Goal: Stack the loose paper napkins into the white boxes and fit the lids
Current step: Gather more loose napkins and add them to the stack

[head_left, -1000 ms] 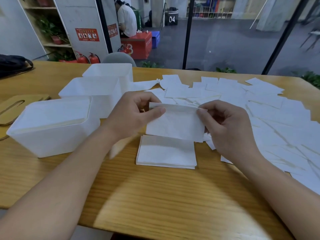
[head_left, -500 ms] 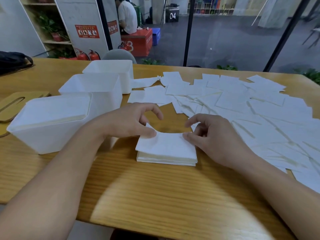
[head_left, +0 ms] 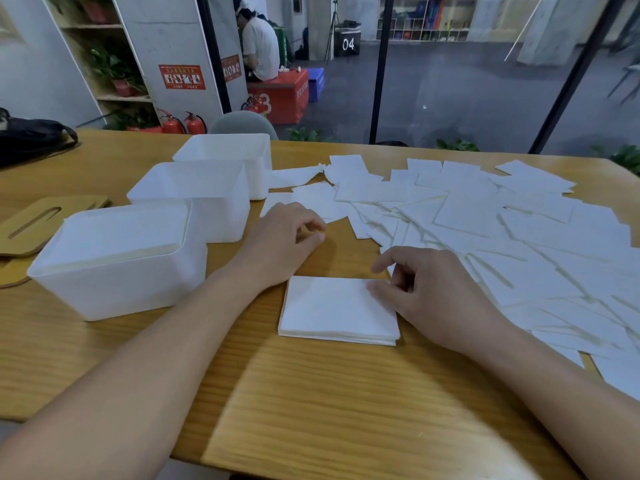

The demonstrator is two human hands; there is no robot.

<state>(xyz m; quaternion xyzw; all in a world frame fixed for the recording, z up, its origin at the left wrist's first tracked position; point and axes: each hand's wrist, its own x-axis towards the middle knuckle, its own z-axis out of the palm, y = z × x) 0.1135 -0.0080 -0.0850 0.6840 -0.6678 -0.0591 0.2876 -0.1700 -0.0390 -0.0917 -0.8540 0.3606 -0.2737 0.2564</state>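
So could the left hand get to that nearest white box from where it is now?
Probably yes. The left hand hovers over bare table just right of the nearest white box, holding nothing, and nothing lies between them. The box looks already filled with napkins.

Light wooden table with visible grain, black bag at its far left edge. Beyond it: grey rounded chair back, two red fire extinguishers, wooden shelving with potted plants, grey concrete pillar carrying a red notice. Black metal frame posts divide glazing. Grey floor; a seated person in a white shirt on a red box.
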